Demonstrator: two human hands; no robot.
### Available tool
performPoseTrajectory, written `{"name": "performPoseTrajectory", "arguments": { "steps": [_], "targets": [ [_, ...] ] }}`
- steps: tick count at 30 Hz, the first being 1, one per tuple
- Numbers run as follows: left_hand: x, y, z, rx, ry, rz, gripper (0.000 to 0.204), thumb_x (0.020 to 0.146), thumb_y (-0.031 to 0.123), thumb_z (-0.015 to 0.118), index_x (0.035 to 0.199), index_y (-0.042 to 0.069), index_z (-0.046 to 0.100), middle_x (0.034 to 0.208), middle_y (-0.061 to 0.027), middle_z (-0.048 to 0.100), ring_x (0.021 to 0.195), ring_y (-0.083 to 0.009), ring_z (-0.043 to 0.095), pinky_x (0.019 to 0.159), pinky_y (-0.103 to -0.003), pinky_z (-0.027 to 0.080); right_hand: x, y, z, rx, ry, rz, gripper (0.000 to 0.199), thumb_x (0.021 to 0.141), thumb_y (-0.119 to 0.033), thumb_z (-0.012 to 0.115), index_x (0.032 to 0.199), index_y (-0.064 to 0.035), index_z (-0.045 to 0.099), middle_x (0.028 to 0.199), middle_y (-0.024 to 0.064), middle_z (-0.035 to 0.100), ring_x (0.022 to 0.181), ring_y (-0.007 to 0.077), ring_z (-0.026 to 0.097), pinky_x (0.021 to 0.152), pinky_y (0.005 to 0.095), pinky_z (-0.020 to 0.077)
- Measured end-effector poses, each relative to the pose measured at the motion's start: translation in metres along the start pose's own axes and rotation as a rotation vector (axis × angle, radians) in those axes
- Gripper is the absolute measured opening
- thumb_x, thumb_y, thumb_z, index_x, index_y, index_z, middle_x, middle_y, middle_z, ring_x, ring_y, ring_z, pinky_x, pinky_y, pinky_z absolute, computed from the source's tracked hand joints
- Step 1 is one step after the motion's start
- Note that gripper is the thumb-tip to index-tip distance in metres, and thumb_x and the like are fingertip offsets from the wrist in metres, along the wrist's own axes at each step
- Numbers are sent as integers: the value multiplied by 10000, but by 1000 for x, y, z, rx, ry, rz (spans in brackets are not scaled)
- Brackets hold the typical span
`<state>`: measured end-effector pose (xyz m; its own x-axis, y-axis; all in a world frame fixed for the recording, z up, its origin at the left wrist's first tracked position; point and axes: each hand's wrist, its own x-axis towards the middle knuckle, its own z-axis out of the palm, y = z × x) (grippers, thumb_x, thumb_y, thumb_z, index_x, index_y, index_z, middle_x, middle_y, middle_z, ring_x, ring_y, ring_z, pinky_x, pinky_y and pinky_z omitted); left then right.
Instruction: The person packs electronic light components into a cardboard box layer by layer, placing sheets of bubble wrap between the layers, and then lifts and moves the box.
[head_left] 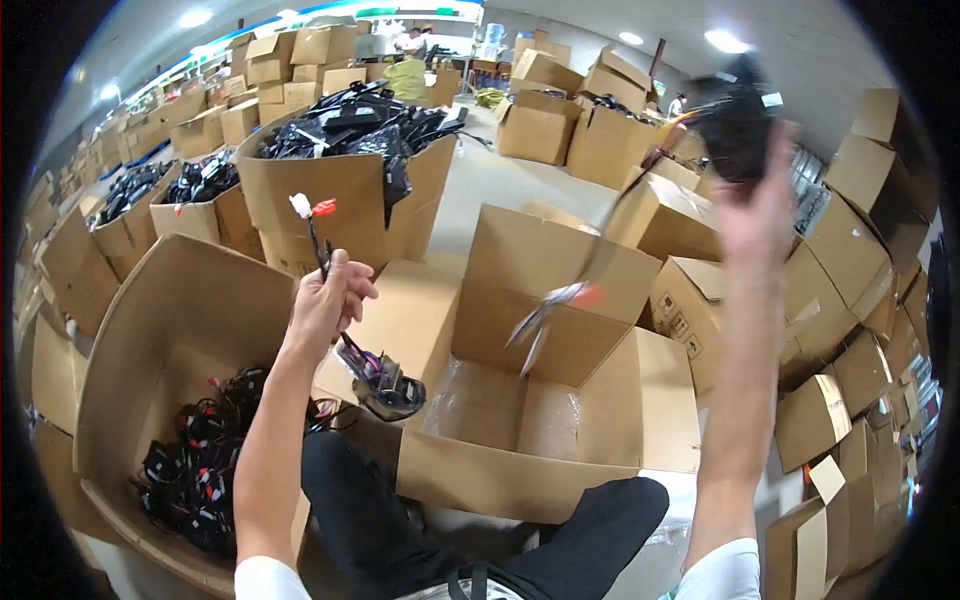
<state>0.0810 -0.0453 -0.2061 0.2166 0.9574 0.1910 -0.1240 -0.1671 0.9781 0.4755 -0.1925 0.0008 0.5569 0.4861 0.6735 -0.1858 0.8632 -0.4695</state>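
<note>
A: What sits in the open carton [560, 400] straight ahead of the person?

B: Only a clear plastic liner [500, 400] on its floor, as far as I can see. Its back flap stands upright and its near wall is just in front of the dark-trousered knees.

A: And to the left of that carton?

B: A larger box [170, 330] tipped toward the person, holding a tangle of black wire harnesses [200, 460] with red and white plugs.

A: The hands?

B: The left hand [325, 305] is up between the two boxes, its grip closed on a thin black cable [320, 250]. The cable ends above the fist in a white plug and a red plug [324, 207]; below the fist hangs a dark connector block [388, 385], over the carton's left flap. The right hand [755, 215] is raised high to the right of the carton, blurred, its grip closed on a black bundle [735, 125]; a blurred wire with a red and white end [560, 305] trails down over the carton.

A: Behind the carton?

B: A tall brown box [350, 195] heaped with black harnesses, more filled boxes to its left, and stacks of plain brown cartons [860, 250] to the right, one with small black handling symbols [675, 312] on its side.
</note>
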Motion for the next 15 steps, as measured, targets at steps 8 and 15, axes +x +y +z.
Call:
{"name": "performPoseTrajectory", "arguments": {
  "steps": [8, 15],
  "targets": [
    [-8, -28, 6, -34, 83, 118, 546, 1032, 508, 442, 948, 22, 677, 702, -55, 649, 447, -58, 469, 388, -200, 279, -17, 28, -60, -356, -151, 129, 446, 909, -314, 730, 1197, -6, 583, 1168, 75, 647, 1065, 177, 626, 955, 336, 516],
    [-22, -15, 35, -118, 198, 326, 558, 1067, 462, 374, 965, -11, 653, 685, -78, 629, 469, -57, 428, 443, -198, 278, -64, 113, -191, -637, -166, 391, 342, 981, -188, 642, 1225, 44, 576, 1169, 81, 656, 1062, 141, 599, 977, 309, 470]
  ]
}}
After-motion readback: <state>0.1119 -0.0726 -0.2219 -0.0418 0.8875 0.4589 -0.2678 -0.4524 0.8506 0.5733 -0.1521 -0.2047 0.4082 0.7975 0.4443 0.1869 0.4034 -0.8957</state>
